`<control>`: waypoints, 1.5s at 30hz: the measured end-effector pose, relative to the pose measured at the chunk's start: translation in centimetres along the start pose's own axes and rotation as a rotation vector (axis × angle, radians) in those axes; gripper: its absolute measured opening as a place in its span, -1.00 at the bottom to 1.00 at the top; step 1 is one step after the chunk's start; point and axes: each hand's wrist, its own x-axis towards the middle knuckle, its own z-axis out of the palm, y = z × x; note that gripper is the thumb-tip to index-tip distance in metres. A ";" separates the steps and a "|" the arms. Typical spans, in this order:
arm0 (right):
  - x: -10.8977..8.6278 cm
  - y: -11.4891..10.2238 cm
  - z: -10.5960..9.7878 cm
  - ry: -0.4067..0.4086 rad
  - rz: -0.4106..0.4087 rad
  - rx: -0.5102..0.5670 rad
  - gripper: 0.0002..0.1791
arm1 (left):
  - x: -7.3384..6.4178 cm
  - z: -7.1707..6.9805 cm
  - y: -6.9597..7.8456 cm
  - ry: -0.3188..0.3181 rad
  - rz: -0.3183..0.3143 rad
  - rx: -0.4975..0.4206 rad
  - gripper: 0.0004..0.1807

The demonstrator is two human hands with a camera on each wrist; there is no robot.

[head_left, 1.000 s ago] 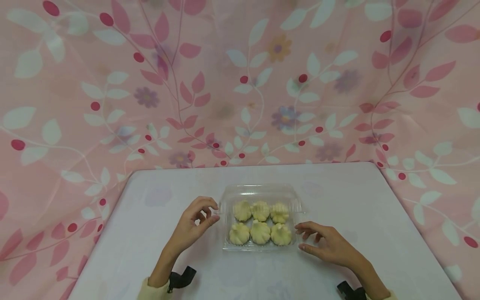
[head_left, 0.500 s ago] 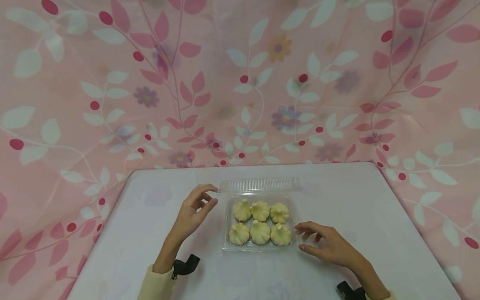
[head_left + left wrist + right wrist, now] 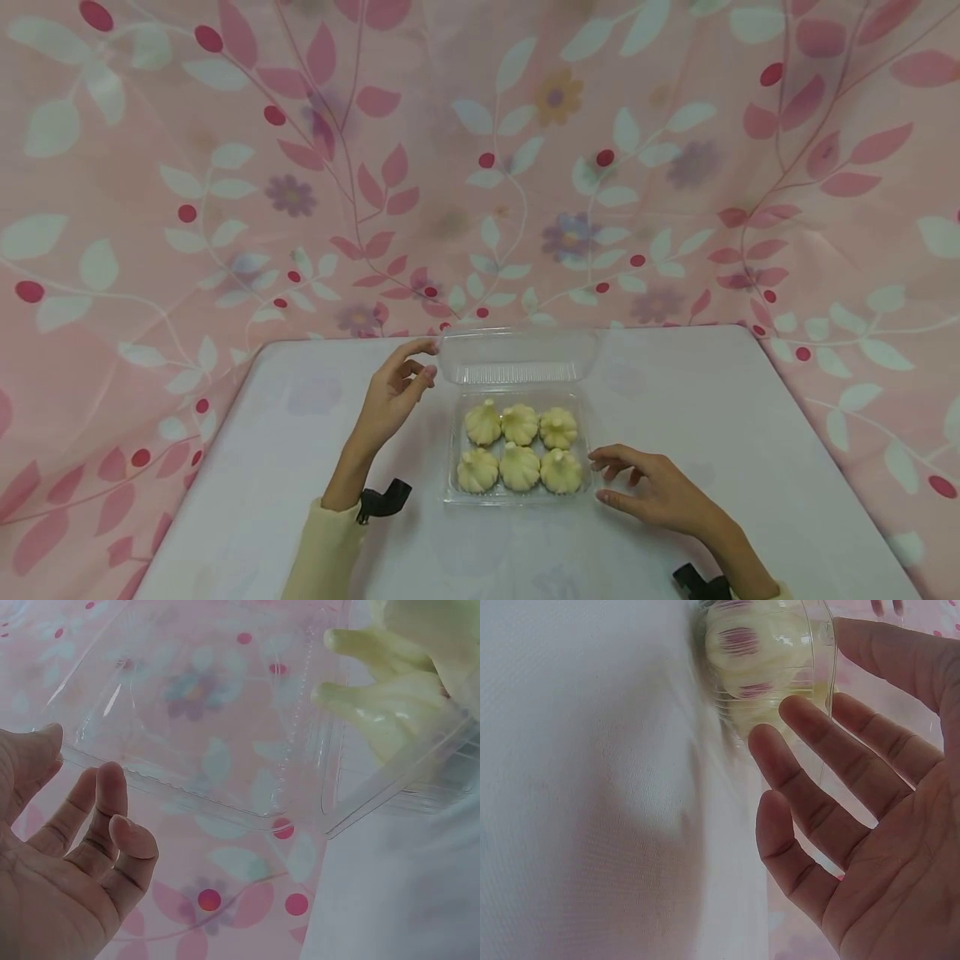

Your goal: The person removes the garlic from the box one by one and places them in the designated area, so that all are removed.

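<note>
A clear plastic clamshell box (image 3: pixel 517 500) sits on the table, holding several pale yellow, ribbed pieces (image 3: pixel 519 467) shaped like garlic bulbs, in two rows. Its hinged lid (image 3: pixel 517 354) leans back, raised well clear of the pieces. At the lid's left edge, my left hand (image 3: pixel 393 392) pinches the rim with thumb and index finger; the left wrist view shows the other fingers loosely bent below the lid (image 3: pixel 195 735). My right hand (image 3: pixel 652 492) stays at the box's right side. In the right wrist view its spread fingers (image 3: pixel 821 814) overlap the box wall, with the thumb near the rim.
The white table (image 3: pixel 750 417) extends around the box on all sides. Behind its far edge hangs a pink cloth (image 3: pixel 480 167) printed with leaves and flowers. A black wrist mount (image 3: pixel 386 500) sticks out from the left wrist, another (image 3: pixel 701 583) from the right.
The lid has swung from over the back row up and away from me. My left hand has moved with its edge, away from me. The right hand has stayed in place.
</note>
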 end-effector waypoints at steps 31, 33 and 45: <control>0.0 -0.2 -0.2 -0.003 -0.030 0.021 -0.51 | 0.9 1.1 -5.5 -0.011 -0.212 -0.032 -0.46; -0.1 -0.2 -0.2 -0.004 -0.019 0.019 -0.50 | 0.6 1.2 -5.8 -0.011 -0.219 -0.032 -0.45; -0.1 -0.1 0.1 -0.006 0.011 0.011 -0.49 | -0.2 1.5 -7.3 -0.005 -0.233 -0.003 -0.45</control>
